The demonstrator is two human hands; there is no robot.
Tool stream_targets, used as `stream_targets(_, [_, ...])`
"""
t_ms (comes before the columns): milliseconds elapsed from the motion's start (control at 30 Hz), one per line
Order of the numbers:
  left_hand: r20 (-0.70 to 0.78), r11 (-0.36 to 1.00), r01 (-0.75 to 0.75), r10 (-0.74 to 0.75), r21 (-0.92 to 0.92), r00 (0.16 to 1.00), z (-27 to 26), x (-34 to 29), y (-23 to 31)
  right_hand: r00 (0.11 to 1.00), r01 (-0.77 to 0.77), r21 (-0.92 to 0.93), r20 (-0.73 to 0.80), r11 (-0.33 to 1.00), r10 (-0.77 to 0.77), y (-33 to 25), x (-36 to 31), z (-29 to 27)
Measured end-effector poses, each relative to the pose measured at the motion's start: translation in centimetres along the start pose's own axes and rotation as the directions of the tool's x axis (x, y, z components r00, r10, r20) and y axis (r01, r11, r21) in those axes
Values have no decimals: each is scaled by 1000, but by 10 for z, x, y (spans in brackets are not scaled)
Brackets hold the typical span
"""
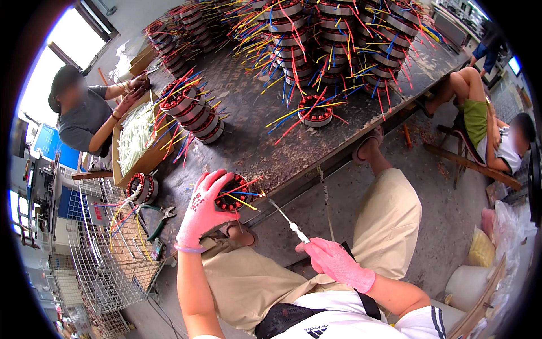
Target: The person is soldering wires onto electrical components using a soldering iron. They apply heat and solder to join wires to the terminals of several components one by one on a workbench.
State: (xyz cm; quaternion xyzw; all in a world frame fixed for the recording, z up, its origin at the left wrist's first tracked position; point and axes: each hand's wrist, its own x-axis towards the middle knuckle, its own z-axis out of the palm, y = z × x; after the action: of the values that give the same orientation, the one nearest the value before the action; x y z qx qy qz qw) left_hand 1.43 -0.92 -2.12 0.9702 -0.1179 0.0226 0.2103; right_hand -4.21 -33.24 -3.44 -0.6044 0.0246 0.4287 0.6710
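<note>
My left hand (199, 214), in a pink glove, grips a motor stator (231, 192) at the table's front edge. Red, blue and yellow wires stick out of the stator toward the right. In my pink-gloved right hand (339, 263) is a slim tool with a white handle and a thin metal rod (293, 227). The rod points up and left at the wire ends, with its tip close to them; whether it touches them I cannot tell. My right fingers are wrapped round the handle, over my lap.
Stacked stators (288, 48) with loose wires crowd the table's far side. A short stack (192, 110) and a single stator (315, 111) stand nearer. Left are a box of white sleeves (135, 133), green-handled pliers (162, 223) and a wire basket (101, 248). Two people sit nearby.
</note>
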Motion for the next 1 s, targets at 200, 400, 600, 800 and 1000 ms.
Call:
stream_targets(200, [-8, 1000, -10, 10, 14, 1000, 0, -1, 0, 1000, -3, 18, -3, 1000, 3, 1, 0, 1])
stream_targets(400, [1, 1000, -8, 8, 3, 1000, -1, 0, 0, 1000, -23, -16, -15, 1000, 23, -3, -1, 0])
stream_targets(600, [8, 1000, 0, 0, 5, 1000, -1, 1, -1, 1000, -1, -32, 3, 999, 1, 0, 0, -1])
stream_targets(800, [19, 1000, 10, -10, 7, 1000, -2, 1, 0, 1000, -3, -59, -7, 998, 2, -1, 0, 0])
stream_targets(1000, [24, 1000, 13, -14, 4, 1000, -2, 0, -1, 1000, 29, -71, 1, 997, -29, 0, 0, 0])
